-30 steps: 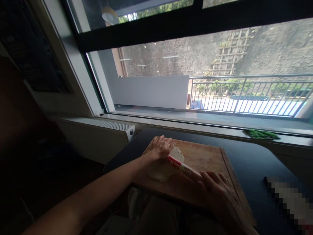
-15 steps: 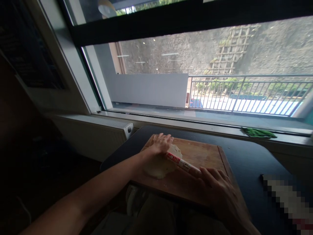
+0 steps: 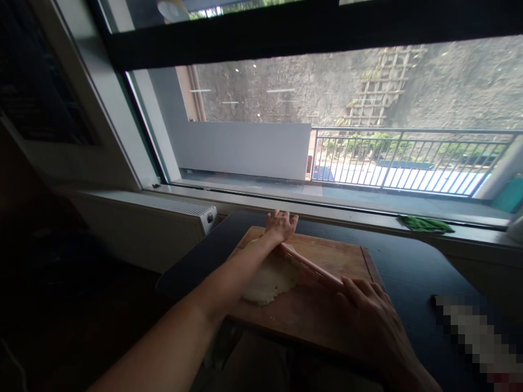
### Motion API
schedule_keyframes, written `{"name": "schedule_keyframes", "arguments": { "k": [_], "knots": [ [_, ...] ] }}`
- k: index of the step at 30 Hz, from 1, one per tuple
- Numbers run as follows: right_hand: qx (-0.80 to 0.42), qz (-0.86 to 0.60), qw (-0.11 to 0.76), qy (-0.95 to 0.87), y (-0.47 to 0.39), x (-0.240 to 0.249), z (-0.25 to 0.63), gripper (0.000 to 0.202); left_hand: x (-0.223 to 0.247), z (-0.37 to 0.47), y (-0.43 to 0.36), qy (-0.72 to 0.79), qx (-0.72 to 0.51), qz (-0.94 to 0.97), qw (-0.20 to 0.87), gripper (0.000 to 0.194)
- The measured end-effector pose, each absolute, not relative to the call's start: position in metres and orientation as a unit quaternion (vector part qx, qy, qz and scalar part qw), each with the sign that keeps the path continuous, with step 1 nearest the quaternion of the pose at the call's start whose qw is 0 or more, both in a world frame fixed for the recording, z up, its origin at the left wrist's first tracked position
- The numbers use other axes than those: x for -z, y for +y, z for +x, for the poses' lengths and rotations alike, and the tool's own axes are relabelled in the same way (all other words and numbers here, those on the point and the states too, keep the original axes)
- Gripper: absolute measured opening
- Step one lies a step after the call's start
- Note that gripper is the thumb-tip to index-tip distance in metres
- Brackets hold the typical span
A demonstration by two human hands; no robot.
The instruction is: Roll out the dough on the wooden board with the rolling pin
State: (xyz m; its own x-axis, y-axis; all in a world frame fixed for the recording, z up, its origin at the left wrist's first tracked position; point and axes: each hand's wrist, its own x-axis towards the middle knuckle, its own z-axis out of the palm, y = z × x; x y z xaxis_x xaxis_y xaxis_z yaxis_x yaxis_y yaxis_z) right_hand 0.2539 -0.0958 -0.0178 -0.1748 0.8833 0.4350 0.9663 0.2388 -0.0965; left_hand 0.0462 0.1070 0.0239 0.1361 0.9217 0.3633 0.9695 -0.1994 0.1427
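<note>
Red-toned, the rolling stick [image 3: 315,269] lies slantwise on the wooden board [image 3: 335,256], which sits by the near edge of the dark surface [image 3: 420,272]. Compared with half a second ago, it has moved rightwards over the dough [image 3: 272,280], so more of the flattened sheet shows on its left side, towards the board's left edge. Your left hand [image 3: 281,225] has gone farther, its fingers now reaching past the board's far edge; its grip is wide, fingers stretched, wrist beside the stick's far end. Your right hand [image 3: 368,305] covers the near end; whether its grip is closed, I cannot tell.
</note>
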Motion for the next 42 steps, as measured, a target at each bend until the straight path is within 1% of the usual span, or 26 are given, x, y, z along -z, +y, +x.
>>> {"name": "schedule_keyframes", "arguments": {
  "k": [3, 7, 11, 13, 16, 21, 25, 28, 31, 35, 37, 39, 42],
  "knots": [
    [0.107, -0.606, 0.209, -0.76, -0.097, 0.019, 0.255, 0.031, -0.026, 0.048, 0.104, -0.621, 0.173, -0.763, 0.045, 0.049],
    [0.085, -0.584, 0.219, -0.777, -0.107, 0.015, 0.244, 0.029, -0.018, 0.015, 0.067, -0.609, 0.11, -0.785, 0.003, 0.043],
    [0.06, -0.537, 0.244, -0.805, -0.114, 0.015, 0.229, 0.03, -0.005, -0.025, 0.021, -0.602, 0.103, -0.792, 0.018, 0.048],
    [0.058, -0.526, 0.249, -0.811, -0.114, 0.015, 0.226, 0.03, -0.001, -0.033, 0.013, -0.601, 0.11, -0.791, 0.038, 0.051],
    [0.073, -0.538, 0.247, -0.803, -0.11, 0.015, 0.229, 0.029, -0.001, -0.021, 0.029, -0.602, 0.12, -0.788, 0.047, 0.051],
    [0.126, -0.584, 0.237, -0.766, -0.099, 0.02, 0.251, 0.029, -0.013, 0.029, 0.096, -0.636, 0.154, -0.756, 0.005, 0.056],
    [0.142, -0.59, 0.232, -0.76, -0.095, 0.028, 0.263, 0.029, -0.019, 0.058, 0.122, -0.624, 0.167, -0.763, 0.014, 0.058],
    [0.133, -0.589, 0.236, -0.762, -0.098, 0.031, 0.263, 0.031, -0.019, 0.053, 0.113, -0.618, 0.142, -0.774, -0.001, 0.052],
    [0.101, -0.575, 0.24, -0.776, -0.107, 0.03, 0.253, 0.032, -0.014, 0.024, 0.083, -0.608, 0.096, -0.788, -0.014, 0.046],
    [0.058, -0.531, 0.263, -0.804, -0.115, 0.024, 0.233, 0.032, -0.007, -0.027, 0.032, -0.581, 0.081, -0.81, 0.011, 0.053],
    [0.043, -0.517, 0.262, -0.814, -0.117, 0.02, 0.225, 0.031, -0.004, -0.04, 0.018, -0.58, 0.083, -0.811, 0.013, 0.055],
    [0.036, -0.522, 0.25, -0.815, -0.116, 0.017, 0.223, 0.03, -0.003, -0.038, 0.02, -0.58, 0.086, -0.81, 0.019, 0.056],
    [0.044, -0.552, 0.233, -0.799, -0.111, 0.015, 0.23, 0.029, -0.005, -0.011, 0.051, -0.584, 0.116, -0.803, 0.023, 0.057]
  ]
}}
